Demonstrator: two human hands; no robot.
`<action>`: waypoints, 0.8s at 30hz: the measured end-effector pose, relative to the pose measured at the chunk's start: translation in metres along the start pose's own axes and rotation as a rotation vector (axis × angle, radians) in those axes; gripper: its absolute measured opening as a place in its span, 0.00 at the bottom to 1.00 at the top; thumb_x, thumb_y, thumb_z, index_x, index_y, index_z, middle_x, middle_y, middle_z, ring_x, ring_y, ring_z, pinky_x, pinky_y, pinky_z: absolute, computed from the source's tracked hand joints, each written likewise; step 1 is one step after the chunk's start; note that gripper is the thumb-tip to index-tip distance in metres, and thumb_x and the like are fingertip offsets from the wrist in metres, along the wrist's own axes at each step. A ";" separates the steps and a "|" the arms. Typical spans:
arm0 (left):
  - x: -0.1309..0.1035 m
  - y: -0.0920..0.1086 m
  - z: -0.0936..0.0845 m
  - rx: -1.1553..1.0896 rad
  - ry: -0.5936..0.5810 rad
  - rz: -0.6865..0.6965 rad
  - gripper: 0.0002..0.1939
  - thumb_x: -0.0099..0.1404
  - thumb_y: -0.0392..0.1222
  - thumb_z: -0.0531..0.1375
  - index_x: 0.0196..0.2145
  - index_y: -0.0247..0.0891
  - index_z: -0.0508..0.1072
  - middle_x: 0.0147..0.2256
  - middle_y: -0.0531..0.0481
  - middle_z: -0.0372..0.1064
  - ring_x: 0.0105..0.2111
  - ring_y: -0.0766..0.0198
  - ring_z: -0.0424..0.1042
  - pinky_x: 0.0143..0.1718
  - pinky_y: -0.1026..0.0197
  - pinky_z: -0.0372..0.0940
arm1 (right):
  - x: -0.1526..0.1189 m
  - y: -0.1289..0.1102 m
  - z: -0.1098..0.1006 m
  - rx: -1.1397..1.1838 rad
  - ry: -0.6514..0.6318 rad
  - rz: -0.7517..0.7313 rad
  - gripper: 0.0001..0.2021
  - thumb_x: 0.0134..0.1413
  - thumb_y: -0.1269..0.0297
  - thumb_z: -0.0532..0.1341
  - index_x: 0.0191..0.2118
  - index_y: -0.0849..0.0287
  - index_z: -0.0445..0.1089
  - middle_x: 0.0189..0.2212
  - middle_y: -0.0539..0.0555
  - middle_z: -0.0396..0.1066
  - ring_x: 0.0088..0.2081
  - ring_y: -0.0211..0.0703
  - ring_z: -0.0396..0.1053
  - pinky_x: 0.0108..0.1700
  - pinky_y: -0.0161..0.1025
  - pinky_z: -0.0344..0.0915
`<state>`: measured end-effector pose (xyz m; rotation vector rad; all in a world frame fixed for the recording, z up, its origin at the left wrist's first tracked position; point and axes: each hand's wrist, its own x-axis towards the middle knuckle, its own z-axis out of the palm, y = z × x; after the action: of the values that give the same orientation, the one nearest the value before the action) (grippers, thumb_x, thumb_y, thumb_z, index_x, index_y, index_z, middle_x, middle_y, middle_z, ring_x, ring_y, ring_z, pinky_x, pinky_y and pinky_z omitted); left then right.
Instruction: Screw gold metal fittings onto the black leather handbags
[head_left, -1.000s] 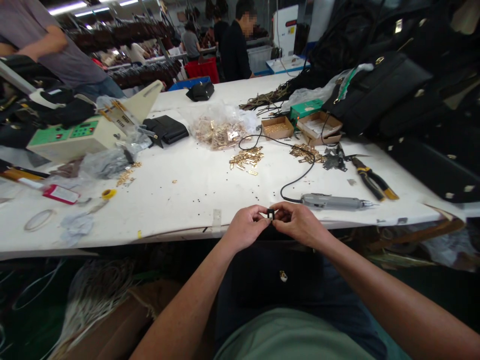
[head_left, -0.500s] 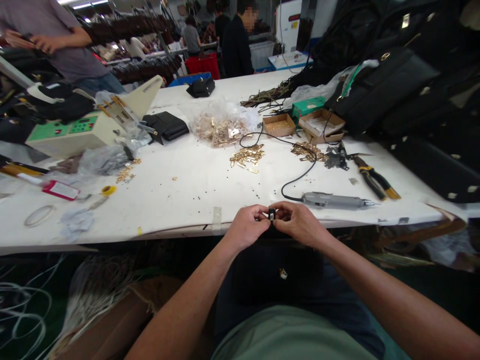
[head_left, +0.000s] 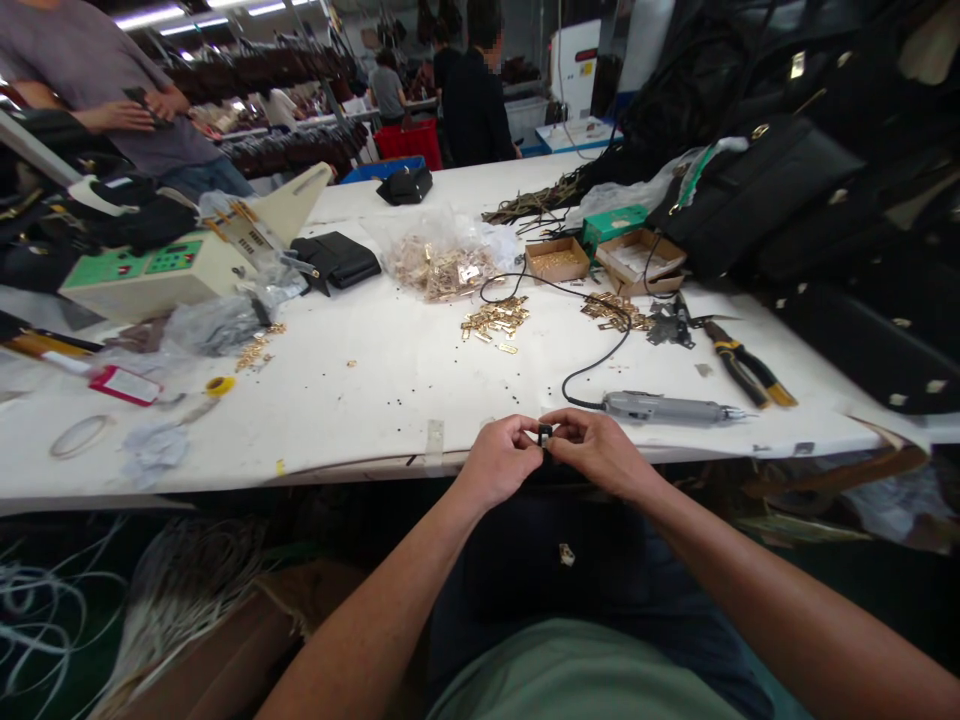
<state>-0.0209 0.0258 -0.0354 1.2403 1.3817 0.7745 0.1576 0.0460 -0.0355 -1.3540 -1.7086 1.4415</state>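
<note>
At the table's front edge, my left hand [head_left: 499,455] and my right hand [head_left: 596,450] pinch a small black piece with a pale metallic patch [head_left: 544,435] between their fingertips. Its exact kind is too small to make out. Below it, a dark bag or cloth [head_left: 510,560] with a gold metal fitting [head_left: 566,554] lies over my lap. Just beyond my right hand rests a grey corded electric screwdriver [head_left: 667,408]. Gold metal plates [head_left: 495,320] lie in a loose pile farther back on the table.
Black-and-yellow pliers [head_left: 750,368] lie at the right, near black bags [head_left: 757,190]. A plastic bag of gold parts [head_left: 442,262] and a cardboard box [head_left: 556,262] stand mid-table. A machine with a green panel [head_left: 142,270] is at the left. Other people stand behind.
The view has shifted slightly. Both my hands keep the small black piece at nearly the same place. A person at the far left has moved their hands, holding a dark thing.
</note>
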 end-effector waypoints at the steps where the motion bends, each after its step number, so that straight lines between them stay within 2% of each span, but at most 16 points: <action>1: 0.000 0.000 0.000 0.002 -0.006 0.001 0.19 0.51 0.32 0.60 0.42 0.34 0.78 0.22 0.58 0.67 0.19 0.72 0.58 0.22 0.67 0.50 | 0.000 0.000 0.000 0.005 0.005 0.007 0.16 0.52 0.63 0.62 0.46 0.59 0.77 0.25 0.48 0.74 0.25 0.38 0.65 0.28 0.35 0.56; 7: 0.000 -0.002 -0.001 0.045 -0.024 0.011 0.18 0.51 0.32 0.59 0.42 0.34 0.77 0.23 0.58 0.67 0.20 0.73 0.58 0.23 0.67 0.50 | 0.003 0.002 0.002 0.052 0.029 -0.006 0.12 0.58 0.57 0.61 0.40 0.59 0.77 0.23 0.48 0.73 0.25 0.39 0.69 0.30 0.35 0.61; 11: -0.001 -0.003 -0.001 0.070 -0.036 0.008 0.19 0.52 0.32 0.58 0.42 0.34 0.78 0.24 0.57 0.68 0.21 0.72 0.59 0.24 0.67 0.52 | 0.003 0.001 0.000 0.175 -0.026 0.009 0.19 0.62 0.50 0.57 0.32 0.60 0.74 0.23 0.51 0.73 0.27 0.41 0.72 0.32 0.36 0.67; 17: 0.000 -0.004 -0.001 0.056 -0.032 0.004 0.19 0.52 0.33 0.59 0.43 0.35 0.77 0.23 0.58 0.68 0.21 0.72 0.59 0.24 0.67 0.53 | 0.000 0.002 -0.001 0.123 -0.010 0.010 0.13 0.55 0.60 0.62 0.42 0.61 0.77 0.24 0.50 0.75 0.27 0.40 0.72 0.32 0.34 0.64; 24: 0.000 -0.003 -0.002 0.091 -0.041 0.032 0.16 0.53 0.34 0.60 0.41 0.35 0.77 0.23 0.58 0.67 0.20 0.72 0.60 0.23 0.66 0.52 | 0.000 0.009 0.001 0.115 0.029 -0.027 0.12 0.56 0.60 0.61 0.41 0.59 0.79 0.29 0.51 0.77 0.30 0.40 0.70 0.32 0.35 0.62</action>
<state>-0.0239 0.0257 -0.0374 1.3451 1.3793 0.7112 0.1602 0.0454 -0.0441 -1.2800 -1.5947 1.4747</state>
